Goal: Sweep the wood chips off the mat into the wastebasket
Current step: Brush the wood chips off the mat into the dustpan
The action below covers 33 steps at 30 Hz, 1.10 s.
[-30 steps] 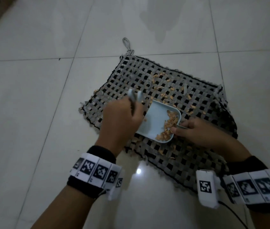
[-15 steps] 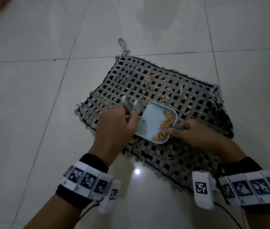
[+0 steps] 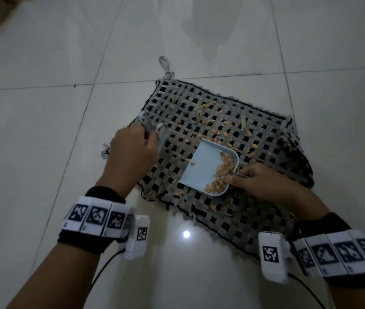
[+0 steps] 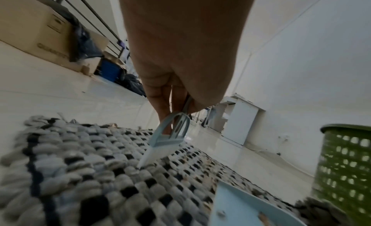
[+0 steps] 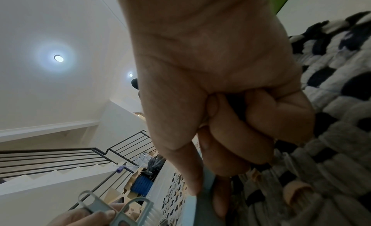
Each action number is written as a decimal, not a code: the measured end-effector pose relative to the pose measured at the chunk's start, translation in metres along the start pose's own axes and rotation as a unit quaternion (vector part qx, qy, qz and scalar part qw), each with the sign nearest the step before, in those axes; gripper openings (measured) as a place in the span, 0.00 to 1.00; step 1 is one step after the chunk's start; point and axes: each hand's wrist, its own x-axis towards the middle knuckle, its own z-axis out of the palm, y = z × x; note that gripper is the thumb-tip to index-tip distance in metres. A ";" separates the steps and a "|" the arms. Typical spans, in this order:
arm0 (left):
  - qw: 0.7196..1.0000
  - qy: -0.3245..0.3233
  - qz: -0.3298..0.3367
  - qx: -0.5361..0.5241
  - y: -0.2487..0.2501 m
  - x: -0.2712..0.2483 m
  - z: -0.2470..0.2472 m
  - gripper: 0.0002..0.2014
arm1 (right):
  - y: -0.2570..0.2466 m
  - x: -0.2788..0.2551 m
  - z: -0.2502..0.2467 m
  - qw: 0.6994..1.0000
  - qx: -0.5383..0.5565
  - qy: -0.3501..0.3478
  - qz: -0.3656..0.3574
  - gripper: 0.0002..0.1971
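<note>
A grey-and-black woven mat lies on the tiled floor with orange wood chips scattered over its far half. My right hand pinches the handle of a pale blue dustpan, which rests on the mat with a pile of chips along its back wall. My left hand grips a small pale blue brush over the mat's left part, its bristles touching the weave. The green wastebasket stands past the mat's right end.
White glossy floor tiles surround the mat. In the left wrist view, cardboard boxes, black bags and a stair railing line the far wall, and a white cabinet stands beyond the mat.
My left hand with the brush has drawn away to the left, off the dustpan's mouth. The dustpan and right hand have stayed put.
</note>
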 end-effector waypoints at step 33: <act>0.987 -0.085 0.092 -0.103 0.076 -0.042 0.039 0.18 | 0.023 0.005 0.000 0.999 0.030 0.004 -0.043 0.22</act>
